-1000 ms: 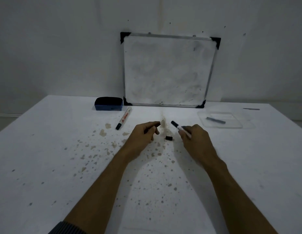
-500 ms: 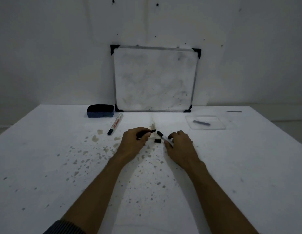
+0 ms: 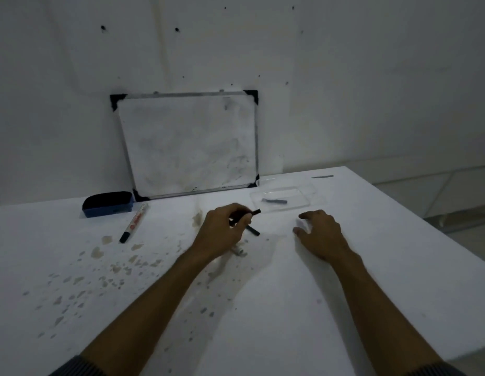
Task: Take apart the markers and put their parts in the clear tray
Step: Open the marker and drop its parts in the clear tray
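The right hand has let go of the marker body — it now lies on the table short of the clear tray, fingers spread and empty. The left hand pinches a dark part, nearer the tray than before — likely next in, beside the piece already there.

A thin black marker insert is pinched in the left hand, tip toward the clear plastic tray (one dark grey piece inside). A whole white marker with black cap lies apart, left.
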Action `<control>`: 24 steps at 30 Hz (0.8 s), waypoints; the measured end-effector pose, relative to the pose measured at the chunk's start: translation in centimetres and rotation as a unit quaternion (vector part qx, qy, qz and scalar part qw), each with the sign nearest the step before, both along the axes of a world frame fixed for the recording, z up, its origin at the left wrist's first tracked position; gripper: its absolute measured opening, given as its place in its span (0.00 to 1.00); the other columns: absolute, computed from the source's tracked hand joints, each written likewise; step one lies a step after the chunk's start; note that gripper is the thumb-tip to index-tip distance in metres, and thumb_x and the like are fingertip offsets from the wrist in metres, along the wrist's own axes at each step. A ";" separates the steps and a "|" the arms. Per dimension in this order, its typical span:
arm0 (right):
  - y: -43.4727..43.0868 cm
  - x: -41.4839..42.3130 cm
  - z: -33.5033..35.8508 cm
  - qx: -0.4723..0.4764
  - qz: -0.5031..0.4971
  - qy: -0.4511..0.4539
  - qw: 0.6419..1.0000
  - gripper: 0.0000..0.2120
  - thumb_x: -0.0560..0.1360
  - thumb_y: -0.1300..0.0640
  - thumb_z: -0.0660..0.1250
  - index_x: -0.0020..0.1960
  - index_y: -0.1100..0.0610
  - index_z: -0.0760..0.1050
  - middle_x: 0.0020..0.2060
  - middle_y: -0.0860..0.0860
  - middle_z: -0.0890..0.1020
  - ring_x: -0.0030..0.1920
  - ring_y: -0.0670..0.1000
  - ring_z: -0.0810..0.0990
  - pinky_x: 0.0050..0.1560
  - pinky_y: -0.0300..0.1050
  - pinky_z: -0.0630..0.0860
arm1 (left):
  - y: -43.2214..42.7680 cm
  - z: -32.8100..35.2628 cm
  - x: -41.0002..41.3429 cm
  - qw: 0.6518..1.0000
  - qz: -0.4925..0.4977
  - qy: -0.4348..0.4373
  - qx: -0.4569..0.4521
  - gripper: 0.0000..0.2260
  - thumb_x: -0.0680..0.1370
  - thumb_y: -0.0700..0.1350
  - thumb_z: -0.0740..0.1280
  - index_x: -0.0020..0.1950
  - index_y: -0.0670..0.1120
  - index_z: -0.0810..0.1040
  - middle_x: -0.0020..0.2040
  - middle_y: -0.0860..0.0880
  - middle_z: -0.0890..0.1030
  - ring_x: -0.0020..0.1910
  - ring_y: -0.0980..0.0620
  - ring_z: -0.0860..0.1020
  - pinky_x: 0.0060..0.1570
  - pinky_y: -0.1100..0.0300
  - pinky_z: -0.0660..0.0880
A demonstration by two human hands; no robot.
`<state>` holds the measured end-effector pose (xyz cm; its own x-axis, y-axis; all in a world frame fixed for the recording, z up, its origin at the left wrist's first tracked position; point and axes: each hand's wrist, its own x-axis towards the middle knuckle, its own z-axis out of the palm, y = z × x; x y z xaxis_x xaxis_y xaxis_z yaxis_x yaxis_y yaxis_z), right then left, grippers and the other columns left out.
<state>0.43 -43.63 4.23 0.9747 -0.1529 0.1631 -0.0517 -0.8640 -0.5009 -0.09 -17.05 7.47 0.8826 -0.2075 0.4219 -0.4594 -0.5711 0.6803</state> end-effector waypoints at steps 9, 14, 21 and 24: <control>-1.9 2.0 -2.1 -0.093 -0.017 0.018 0.995 0.36 0.77 0.29 0.52 0.79 0.46 0.62 0.81 0.53 0.61 0.81 0.59 0.55 0.79 0.59 0.50 | -10.1 4.8 11.6 0.991 -0.035 0.038 0.121 0.10 0.80 0.47 0.70 0.58 0.46 0.86 0.53 0.49 0.86 0.51 0.53 0.82 0.52 0.61 0.76; -2.3 2.7 -2.6 -0.082 -0.015 0.003 0.997 0.38 0.74 0.27 0.50 0.78 0.46 0.63 0.81 0.53 0.62 0.81 0.57 0.55 0.79 0.60 0.51 | -14.3 4.3 17.5 0.945 -0.080 0.098 0.301 0.11 0.80 0.44 0.71 0.60 0.44 0.85 0.56 0.45 0.86 0.52 0.49 0.82 0.52 0.59 0.77; -2.4 3.0 -2.8 -0.076 -0.018 -0.001 0.997 0.37 0.76 0.28 0.53 0.79 0.46 0.62 0.81 0.52 0.60 0.82 0.57 0.53 0.79 0.59 0.48 | -15.4 2.7 20.5 0.918 -0.088 0.151 0.357 0.11 0.77 0.44 0.74 0.58 0.46 0.87 0.56 0.47 0.87 0.52 0.50 0.82 0.58 0.55 0.81; -2.4 2.9 -2.9 -0.070 -0.017 -0.002 0.997 0.36 0.76 0.28 0.53 0.79 0.46 0.62 0.81 0.52 0.60 0.82 0.56 0.53 0.79 0.59 0.48 | -15.1 2.9 20.3 0.921 -0.087 0.148 0.350 0.11 0.77 0.44 0.74 0.59 0.45 0.87 0.56 0.47 0.87 0.53 0.49 0.83 0.59 0.55 0.81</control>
